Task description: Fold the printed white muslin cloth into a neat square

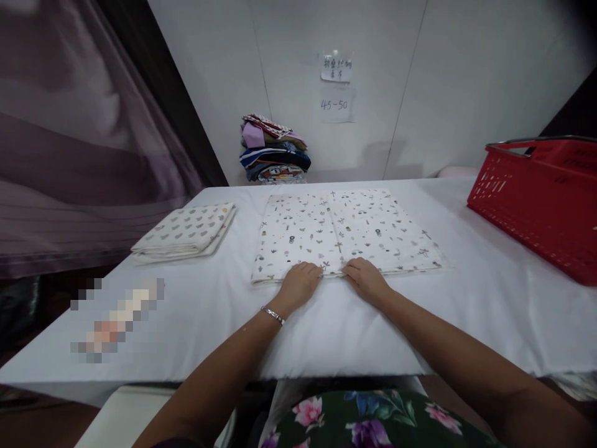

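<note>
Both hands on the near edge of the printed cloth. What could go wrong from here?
1. The left hand and right hand sit close together at mid-edge of the printed cloth; its outer corners are unheld and may droop or skew if lifted.
2. The white table cover underneath could get pinched and dragged along.
3. The red basket stands to the right, apart from the cloth; a wide swing of fabric might catch it.

Just the one cam, head-mounted, tilted forward and down at the worktop [489, 298]; it sits close above the near edge, so the printed cloth [347, 230] is dead centre; beyond the cloth it faces the white wall [420, 93].
</note>
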A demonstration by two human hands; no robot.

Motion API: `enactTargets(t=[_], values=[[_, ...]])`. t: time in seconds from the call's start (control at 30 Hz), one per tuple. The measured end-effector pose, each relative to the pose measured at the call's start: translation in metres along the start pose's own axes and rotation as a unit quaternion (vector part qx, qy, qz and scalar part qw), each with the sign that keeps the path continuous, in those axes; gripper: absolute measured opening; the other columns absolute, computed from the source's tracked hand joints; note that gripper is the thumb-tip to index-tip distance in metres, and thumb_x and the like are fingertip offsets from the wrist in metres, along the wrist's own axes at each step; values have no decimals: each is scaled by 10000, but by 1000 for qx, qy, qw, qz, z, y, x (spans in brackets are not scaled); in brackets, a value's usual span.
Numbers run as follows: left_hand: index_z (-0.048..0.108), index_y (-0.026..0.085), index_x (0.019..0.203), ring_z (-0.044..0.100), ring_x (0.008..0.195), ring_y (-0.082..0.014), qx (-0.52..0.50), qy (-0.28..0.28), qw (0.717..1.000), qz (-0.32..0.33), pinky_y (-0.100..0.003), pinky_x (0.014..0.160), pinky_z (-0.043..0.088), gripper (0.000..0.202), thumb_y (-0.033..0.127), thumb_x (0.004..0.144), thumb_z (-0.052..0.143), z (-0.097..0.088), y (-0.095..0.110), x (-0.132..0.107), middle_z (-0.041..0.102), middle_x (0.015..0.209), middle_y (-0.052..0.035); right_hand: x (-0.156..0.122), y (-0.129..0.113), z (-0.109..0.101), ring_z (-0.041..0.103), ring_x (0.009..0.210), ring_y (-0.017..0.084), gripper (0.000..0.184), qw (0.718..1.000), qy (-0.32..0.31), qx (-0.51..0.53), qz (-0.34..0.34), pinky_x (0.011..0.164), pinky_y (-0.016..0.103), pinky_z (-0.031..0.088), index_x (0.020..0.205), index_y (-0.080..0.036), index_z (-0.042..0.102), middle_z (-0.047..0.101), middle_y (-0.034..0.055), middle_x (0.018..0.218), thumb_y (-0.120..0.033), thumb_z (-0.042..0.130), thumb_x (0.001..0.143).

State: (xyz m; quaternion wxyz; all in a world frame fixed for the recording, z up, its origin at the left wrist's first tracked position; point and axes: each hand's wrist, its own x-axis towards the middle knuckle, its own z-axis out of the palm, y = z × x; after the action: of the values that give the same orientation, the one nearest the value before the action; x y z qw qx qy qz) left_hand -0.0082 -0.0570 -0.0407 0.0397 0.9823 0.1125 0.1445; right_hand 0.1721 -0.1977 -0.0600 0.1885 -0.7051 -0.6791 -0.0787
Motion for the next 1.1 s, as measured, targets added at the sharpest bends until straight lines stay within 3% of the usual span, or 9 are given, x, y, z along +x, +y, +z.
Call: enactTargets(t=[0.33,0.53,0.83,1.1], values=[[602,202,1033,537,903,-180,23,-17,1000,7,-319,770,417,224,156,898,430,-1,-2,3,634,958,-37,0,-1,-1,499,864,191,215,1000,-5,2,7,759,306,380,982,-165,656,616,90,944,-195,455,912],[621,194,946,536,861,-180,69,13,997,19,-324,731,402,184,120,875,468,3,-3,2,636,907,-41,-1,1,2,499,857,192,199,1000,8,7,-6,751,304,381,973,-162,655,619,85,934,-192,469,908],[645,216,935,518,835,-162,20,15,1000,-11,-303,702,408,232,95,860,462,5,-2,-2,621,896,-20,-1,-2,0,495,856,185,202,1000,0,-12,0,743,295,365,962,-168,659,614,80,929,-192,465,913],[616,223,1008,533,883,-183,-16,12,999,-31,-331,773,432,285,68,823,465,7,-4,-3,622,914,-34,9,-21,0,474,934,209,239,997,-29,-67,-22,778,324,338,1100,-166,608,602,91,1013,-161,456,915]])
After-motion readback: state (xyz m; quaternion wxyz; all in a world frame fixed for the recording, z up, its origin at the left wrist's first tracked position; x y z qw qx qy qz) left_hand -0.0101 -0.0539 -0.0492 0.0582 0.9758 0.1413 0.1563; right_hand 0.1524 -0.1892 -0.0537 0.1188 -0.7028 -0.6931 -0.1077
